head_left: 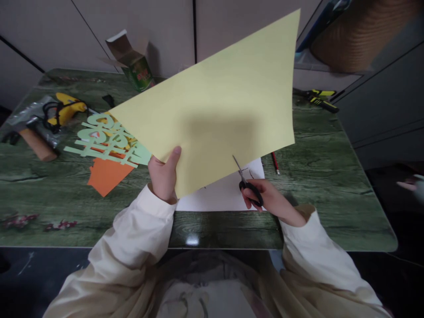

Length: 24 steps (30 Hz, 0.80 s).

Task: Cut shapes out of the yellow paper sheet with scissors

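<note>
The green wood-look table [318,185] has white paper [215,201] on it. Above that is a big yellow sheet [232,88]. The left hand [164,176] pinches its near corner, thumb on top. The right hand [268,198] has fingers in the loops of the scissors [243,176], whose tips are at the sheet's near edge. The sheet looks light and bendy, and could crease or tear, so a soft pinch near the edge should suit it best.
</note>
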Tool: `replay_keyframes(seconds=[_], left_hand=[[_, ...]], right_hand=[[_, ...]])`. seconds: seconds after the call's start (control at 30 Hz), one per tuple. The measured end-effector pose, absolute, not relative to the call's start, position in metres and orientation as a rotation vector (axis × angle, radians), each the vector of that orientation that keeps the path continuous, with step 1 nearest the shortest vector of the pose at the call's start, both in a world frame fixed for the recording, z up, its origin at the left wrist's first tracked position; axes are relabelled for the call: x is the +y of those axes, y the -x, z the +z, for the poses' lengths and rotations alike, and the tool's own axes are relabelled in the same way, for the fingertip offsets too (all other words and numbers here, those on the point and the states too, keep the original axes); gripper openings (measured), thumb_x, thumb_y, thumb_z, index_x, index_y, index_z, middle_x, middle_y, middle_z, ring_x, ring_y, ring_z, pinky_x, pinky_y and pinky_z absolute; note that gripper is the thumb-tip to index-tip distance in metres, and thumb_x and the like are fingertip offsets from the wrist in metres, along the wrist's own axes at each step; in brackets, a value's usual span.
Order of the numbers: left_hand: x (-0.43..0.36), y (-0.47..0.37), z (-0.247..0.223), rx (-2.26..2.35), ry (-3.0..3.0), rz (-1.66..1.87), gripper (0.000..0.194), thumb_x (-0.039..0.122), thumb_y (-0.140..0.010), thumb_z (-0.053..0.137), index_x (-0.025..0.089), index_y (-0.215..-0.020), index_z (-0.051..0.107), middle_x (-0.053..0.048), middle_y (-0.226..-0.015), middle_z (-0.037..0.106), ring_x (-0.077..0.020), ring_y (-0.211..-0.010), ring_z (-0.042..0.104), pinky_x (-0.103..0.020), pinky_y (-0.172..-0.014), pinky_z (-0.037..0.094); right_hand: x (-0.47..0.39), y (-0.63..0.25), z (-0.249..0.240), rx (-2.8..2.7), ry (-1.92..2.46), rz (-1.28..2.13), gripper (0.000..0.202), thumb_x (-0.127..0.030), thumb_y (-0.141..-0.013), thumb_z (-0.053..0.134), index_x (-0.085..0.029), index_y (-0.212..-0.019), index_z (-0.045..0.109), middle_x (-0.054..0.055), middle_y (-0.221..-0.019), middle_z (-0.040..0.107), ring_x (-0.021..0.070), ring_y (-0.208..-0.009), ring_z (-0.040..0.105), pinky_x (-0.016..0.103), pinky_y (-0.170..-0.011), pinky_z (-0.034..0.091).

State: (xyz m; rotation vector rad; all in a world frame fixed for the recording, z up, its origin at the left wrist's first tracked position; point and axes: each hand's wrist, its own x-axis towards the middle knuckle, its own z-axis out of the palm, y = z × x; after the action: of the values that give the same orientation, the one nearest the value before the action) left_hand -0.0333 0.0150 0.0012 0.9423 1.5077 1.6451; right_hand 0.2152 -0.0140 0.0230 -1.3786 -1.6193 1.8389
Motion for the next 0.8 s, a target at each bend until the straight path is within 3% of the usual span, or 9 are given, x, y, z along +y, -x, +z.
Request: replay_keyframes(seconds=[0.8], left_hand=[[0.013,0.028,0.012,1.595,-0.972,1.668,0.026,0.033,-0.069,0.07,0.017,-0.089,0.066,-0.009,-0.099,0.069,-0.0248,-0.096,0.064,-0.04,-0.089,0.051]], right_hand=[[-0.015,-0.215,0.022,-1.63,1.355,1.819,0.039,-0.049,-0.083,0.05,-0.016,-0.063,0.047,0.0,-0.054,0.056,0.0041,-0.036,0.039,0.021,-0.034,0.027]])
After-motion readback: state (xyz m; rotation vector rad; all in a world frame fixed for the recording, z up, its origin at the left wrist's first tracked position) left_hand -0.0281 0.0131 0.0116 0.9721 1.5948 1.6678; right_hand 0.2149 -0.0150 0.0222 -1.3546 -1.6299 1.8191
